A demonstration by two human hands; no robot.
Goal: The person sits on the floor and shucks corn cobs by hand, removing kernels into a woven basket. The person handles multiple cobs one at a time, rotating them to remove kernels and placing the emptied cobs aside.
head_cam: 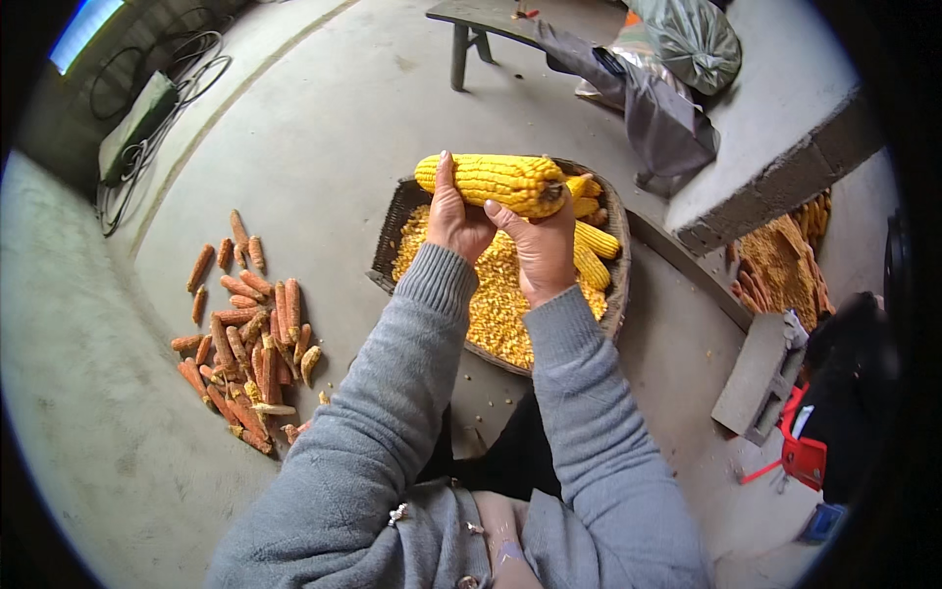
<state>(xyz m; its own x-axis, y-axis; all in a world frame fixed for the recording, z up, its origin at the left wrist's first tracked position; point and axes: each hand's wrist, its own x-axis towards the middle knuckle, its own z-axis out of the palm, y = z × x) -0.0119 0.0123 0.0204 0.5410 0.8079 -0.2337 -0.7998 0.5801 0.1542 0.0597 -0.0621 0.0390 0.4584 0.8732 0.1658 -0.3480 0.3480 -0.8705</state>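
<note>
A full yellow ear of corn [486,179] lies level across both hands, its stem end towards the right. My left hand [458,213] grips its left part, thumb over the kernels. Around the stem end is my right hand [543,243], with its thumb against the lower side. Beneath them a woven basket [622,294] holds loose corn kernels [497,313] and, on its right side, several yellow ears [595,239]. The far fingers of both hands are hidden behind the ear.
Bare reddish cobs [261,346] are heaped on the floor at left. A hollow concrete block [751,375] and a red bag [804,456] are at right. A wooden bench [486,18] with a grey cloth [655,110] stands beyond. A coiled cable [140,158] lies far left.
</note>
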